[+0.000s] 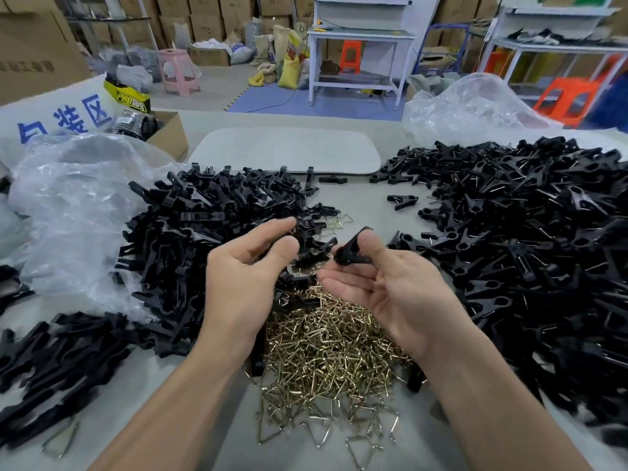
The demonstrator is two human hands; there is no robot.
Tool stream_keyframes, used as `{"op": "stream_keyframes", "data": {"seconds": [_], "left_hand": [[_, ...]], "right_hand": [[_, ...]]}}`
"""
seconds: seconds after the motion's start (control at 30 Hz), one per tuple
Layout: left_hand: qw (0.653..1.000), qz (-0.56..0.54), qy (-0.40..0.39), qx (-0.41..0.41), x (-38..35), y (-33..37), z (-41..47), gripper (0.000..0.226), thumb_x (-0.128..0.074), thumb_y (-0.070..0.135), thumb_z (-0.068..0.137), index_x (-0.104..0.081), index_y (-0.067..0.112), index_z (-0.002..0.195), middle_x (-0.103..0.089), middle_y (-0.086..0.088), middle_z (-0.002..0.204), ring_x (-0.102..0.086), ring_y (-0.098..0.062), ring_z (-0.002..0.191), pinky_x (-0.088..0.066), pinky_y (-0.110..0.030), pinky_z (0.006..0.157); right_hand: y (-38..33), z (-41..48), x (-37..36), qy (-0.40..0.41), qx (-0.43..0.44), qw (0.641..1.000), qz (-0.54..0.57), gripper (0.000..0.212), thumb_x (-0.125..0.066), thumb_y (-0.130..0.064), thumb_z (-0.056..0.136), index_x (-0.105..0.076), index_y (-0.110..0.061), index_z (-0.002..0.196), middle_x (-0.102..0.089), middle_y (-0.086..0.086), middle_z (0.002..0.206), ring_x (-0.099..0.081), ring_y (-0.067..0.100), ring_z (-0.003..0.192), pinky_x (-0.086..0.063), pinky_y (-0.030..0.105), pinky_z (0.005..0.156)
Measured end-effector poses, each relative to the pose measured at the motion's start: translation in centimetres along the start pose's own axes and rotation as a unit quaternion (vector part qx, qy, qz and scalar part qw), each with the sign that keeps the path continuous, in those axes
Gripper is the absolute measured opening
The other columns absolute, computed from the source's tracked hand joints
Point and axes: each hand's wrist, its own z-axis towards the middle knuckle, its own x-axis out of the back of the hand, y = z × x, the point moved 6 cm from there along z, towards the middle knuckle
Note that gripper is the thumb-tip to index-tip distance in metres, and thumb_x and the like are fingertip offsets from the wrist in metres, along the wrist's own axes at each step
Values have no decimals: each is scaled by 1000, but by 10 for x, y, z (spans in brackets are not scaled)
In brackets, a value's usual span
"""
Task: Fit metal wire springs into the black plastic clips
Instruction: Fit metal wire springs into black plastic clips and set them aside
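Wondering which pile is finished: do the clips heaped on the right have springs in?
In: wire ends glint on many of the right pile's black clips.

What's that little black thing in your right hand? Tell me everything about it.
A small black plastic clip, matte, its narrow tip slanting up and away, its wider end lower left. The right hand pinches it between thumb and fingertips, held above the heap of brassy wire springs. Blur hides finer detail.

Black clips (pixel 516 232), brassy wire springs (pixel 326 348), grey table (pixel 367 205), an orange stool (pixel 565 96), a pink stool (pixel 178 71).
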Motion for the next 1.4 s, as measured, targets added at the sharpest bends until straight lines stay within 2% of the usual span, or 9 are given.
{"op": "stream_keyframes", "data": {"seconds": [0.2, 0.33, 0.47, 0.6, 0.67, 0.77, 0.83, 1.23, 1.4], "left_hand": [[998, 22, 60, 10, 13, 4, 3, 23, -75, 8, 91, -83, 28, 99, -81, 14, 93, -74, 4, 91, -50, -4, 76], [965, 260, 40, -17, 14, 3, -1, 26, -75, 21, 91, -80, 45, 96, -76, 24, 78, -57, -5, 44, -44, -13, 44], [896, 441, -45, -25, 3, -5, -3, 40, -67, 22, 94, -71, 47, 124, -68, 17, 122, -61, -5, 73, -57, -30, 82], [823, 554, -92, -84, -6, -9, -5, 48, -61, 23, 95, -62, 43, 138, -62, 14, 141, -56, -14, 123, -40, -32, 104], [802, 577, -108, -109, -8, -9, -6, 45, -60, 22, 96, -64, 39, 137, -64, 19, 139, -55, -10, 127, -38, -31, 104], [804, 573, -101, -120, -10, -6, -5, 38, -76, 13, 87, -76, 34, 119, -76, 12, 118, -68, -18, 110, -48, -39, 93], [806, 569, -73, -145, -11, -3, -8, 38, -89, 6, 73, -81, 31, 101, -80, 9, 100, -74, -24, 89, -56, -39, 78], [901, 432, -2, -51, 4, -11, 0, 20, -76, 37, 89, -79, 42, 109, -72, 19, 123, -65, -10, 112, -51, -33, 97], [930, 365, -8, -32, 6, -6, -6, 16, -80, 45, 85, -80, 47, 101, -66, 26, 57, -51, 3, 45, -39, -23, 54]], "right_hand": [[-7, 2, 20, 44, 16, 999, 13, 53, -66, -32, 79, -64, 12, 108, -74, 32, 100, -76, 40, 90, -66, 38, 73], [-42, 1, 37, 43, 75, 996, -16, 42, -65, -37, 95, -71, 5, 101, -75, 27, 102, -77, 33, 90, -64, 33, 72], [-91, -15, 62, -83, 230, 930, 275, 89, -52, -73, 88, -50, -2, 142, -66, 13, 139, -61, 28, 132, -54, 39, 104], [-49, 0, 48, 62, 163, 980, -96, 50, -67, -34, 96, -55, -17, 142, -75, 5, 123, -75, 16, 104, -62, 29, 82], [-26, 8, 22, 97, 180, 898, -390, 42, -65, -17, 99, -60, -29, 139, -73, -8, 124, -69, 1, 71, -59, 21, 65], [15, 21, -12, 23, 179, 726, -664, 40, -54, -23, 103, -60, -32, 142, -64, -8, 133, -62, 11, 110, -46, 28, 99], [25, 24, -15, 25, 154, 698, -698, 34, -55, -27, 101, -65, -29, 134, -63, -3, 125, -55, 17, 114, -40, 28, 97], [0, 4, 0, 141, 286, 800, -508, 11, -60, -31, 103, -69, -30, 96, -70, -12, 78, -63, 9, 73, -52, 36, 70], [-7, 2, 11, 155, 258, 870, -390, 19, -55, -27, 107, -68, -31, 95, -73, -3, 74, -67, 24, 58, -48, 38, 50]]}}
